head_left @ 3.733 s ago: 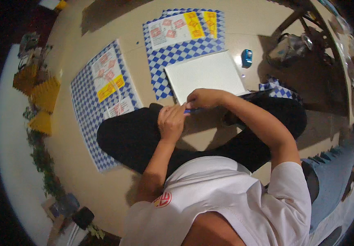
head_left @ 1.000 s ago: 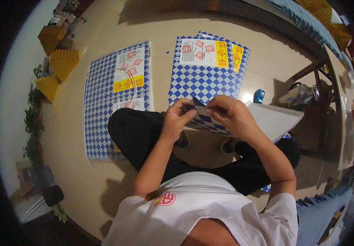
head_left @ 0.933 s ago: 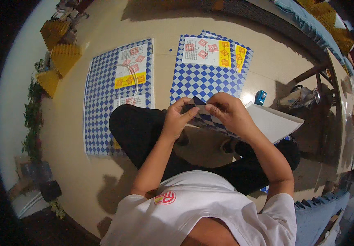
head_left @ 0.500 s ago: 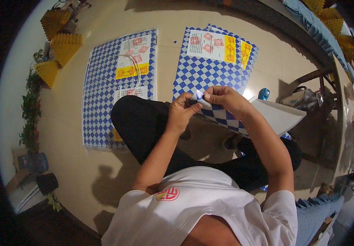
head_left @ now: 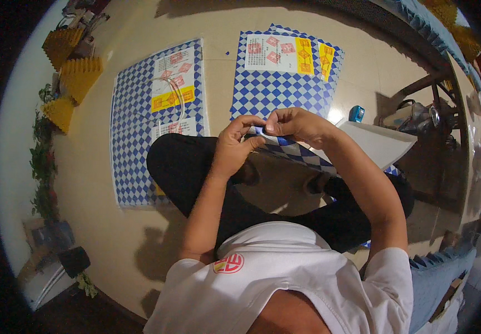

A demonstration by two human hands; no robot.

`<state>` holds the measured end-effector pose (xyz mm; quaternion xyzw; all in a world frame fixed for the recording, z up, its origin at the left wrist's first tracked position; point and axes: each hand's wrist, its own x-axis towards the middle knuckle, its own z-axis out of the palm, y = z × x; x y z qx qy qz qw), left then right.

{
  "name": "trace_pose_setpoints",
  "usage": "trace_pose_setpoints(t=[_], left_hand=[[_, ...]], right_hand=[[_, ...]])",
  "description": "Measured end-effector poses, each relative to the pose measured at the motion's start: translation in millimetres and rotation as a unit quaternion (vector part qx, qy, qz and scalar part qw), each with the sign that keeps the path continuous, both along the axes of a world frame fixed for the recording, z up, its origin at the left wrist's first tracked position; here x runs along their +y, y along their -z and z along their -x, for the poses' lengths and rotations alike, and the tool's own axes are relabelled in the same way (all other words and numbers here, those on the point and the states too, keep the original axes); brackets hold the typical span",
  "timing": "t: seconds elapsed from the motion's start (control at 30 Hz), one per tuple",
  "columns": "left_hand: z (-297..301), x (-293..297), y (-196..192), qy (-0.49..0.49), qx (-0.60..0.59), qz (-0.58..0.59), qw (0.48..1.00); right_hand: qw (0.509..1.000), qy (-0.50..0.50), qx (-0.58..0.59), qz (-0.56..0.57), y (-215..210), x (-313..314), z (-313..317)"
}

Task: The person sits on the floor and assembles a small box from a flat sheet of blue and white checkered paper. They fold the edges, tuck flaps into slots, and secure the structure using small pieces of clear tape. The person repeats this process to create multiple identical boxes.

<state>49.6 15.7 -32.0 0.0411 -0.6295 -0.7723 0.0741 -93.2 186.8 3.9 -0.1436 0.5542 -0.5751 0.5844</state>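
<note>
A sheet with a blue-and-white checkered face (head_left: 299,154) and a plain white back (head_left: 382,143) lies bent across my right knee. My left hand (head_left: 235,146) pinches one end of it between thumb and fingers. Close against it, my right hand (head_left: 303,127) grips the same end, its fingertips almost meeting the left ones. A small dark bit shows at the right fingertips; I cannot make out what it is. Just beyond my hands, overlapping checkered sheets (head_left: 271,94) with white and yellow labels lie on the floor.
To the left lies a plastic-wrapped checkered pack (head_left: 130,117) with a pale cord (head_left: 181,100) across it. A small blue object (head_left: 356,113) and a metal pot (head_left: 404,116) sit at right, near a wooden table (head_left: 463,161). Yellow ridged pieces (head_left: 81,78) and plants (head_left: 42,161) line the left wall.
Both hands have shifted slightly left with the sheet's end. The raised whitish fold between the fingers now lies lower, and the fingertips are closer together.
</note>
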Motion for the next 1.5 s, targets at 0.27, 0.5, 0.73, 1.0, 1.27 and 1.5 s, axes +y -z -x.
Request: trace_pose_setpoints(t=[0.27,0.5,0.73,1.0,1.27,1.5], left_hand=[[-1,-5,12,-0.025,0.032,-0.015,0.999],[3,10,1,-0.068,0.045,0.024,0.996],[5,10,-10,-0.091,0.11,0.269,0.952],[2,9,-6,-0.161,0.138,0.344,0.915],[0,-4,-8,-0.221,0.125,0.385,0.887],[-3,-1,-10,-0.197,0.118,0.509,0.83]], right_hand=[[0.999,0.032,0.039,-0.01,-4,-2,-9],[0.997,-0.004,0.069,0.021,-12,1,-7],[0.998,0.018,0.05,0.027,11,2,-6],[0.987,-0.012,0.161,-0.013,-7,14,-7],[0.971,-0.035,0.236,-0.03,-9,146,8],[0.961,0.012,0.259,-0.091,-9,163,8]])
